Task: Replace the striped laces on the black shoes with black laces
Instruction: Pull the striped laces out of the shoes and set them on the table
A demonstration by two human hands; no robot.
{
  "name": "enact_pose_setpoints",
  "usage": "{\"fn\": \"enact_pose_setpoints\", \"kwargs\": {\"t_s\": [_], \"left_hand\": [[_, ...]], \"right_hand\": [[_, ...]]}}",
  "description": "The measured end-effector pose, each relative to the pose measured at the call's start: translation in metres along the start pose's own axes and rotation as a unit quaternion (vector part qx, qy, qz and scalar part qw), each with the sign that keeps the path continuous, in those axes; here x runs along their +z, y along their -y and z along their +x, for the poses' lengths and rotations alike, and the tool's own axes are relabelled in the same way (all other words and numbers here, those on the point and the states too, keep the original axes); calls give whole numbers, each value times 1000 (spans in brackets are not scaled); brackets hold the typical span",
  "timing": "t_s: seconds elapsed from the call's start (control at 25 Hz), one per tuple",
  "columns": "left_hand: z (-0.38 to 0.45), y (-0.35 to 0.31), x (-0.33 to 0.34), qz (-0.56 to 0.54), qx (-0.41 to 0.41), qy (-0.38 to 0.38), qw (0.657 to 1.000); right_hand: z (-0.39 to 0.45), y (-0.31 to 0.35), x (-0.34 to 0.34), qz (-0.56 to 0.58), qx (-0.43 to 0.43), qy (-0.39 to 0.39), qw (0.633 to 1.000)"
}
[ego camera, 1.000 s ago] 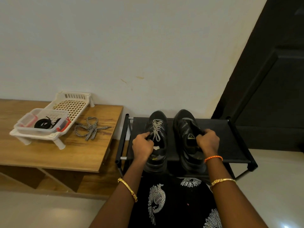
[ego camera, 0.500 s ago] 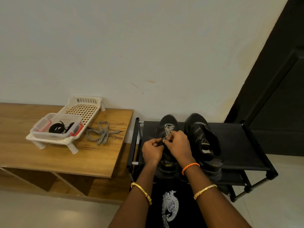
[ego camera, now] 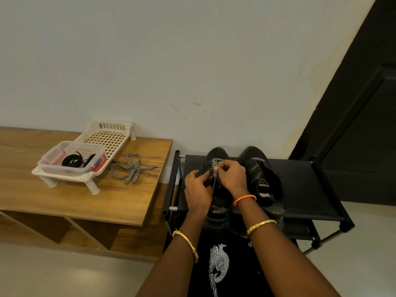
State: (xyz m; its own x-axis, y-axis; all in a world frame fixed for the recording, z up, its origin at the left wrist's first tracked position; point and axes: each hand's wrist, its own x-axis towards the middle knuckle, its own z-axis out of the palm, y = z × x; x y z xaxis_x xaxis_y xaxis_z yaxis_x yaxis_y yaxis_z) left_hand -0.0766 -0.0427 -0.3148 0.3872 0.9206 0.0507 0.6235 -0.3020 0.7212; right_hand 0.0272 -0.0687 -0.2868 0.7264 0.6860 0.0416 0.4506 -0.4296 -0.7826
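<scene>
**Working the striped lace on the left shoe**

Lying far to the left of both hands, on the wooden worktop (ego camera: 90, 202), a clear box (ego camera: 72, 160) holds the black laces (ego camera: 74, 160) inside a white basket (ego camera: 107, 138). A loose striped lace (ego camera: 130, 171) lies nearer, beside the basket. The left hand (ego camera: 198, 192) grips the left black shoe (ego camera: 216, 153) on the black rack (ego camera: 300, 189). The right hand (ego camera: 232, 175) pinches the threaded striped lace (ego camera: 215, 176). Just right of the hands stands the right black shoe (ego camera: 260, 176), with no lace visible on it.
</scene>
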Motion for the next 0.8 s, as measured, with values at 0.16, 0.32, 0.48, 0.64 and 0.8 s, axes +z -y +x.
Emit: {"fn": "enact_pose_setpoints", "kwargs": {"t_s": [0.16,0.32,0.48,0.64,0.8], "left_hand": [[1,-1,-2,-30,46,32,998],[3,-2,-2,-12,9,37,999],[4,-3,-1,-1,9,43,999],[4,-4,-2,-2,4,37,999],[11,-3,-6,9,7,69,998]], "right_hand": [[-5,-4,-8,168,102,-1,980],[2,40,-50,403,77,-22,912],[14,68,-99,450,-2,-67,891],[4,38,-66,365,55,-57,927],[-11,-6,-24,204,107,11,973]]}}
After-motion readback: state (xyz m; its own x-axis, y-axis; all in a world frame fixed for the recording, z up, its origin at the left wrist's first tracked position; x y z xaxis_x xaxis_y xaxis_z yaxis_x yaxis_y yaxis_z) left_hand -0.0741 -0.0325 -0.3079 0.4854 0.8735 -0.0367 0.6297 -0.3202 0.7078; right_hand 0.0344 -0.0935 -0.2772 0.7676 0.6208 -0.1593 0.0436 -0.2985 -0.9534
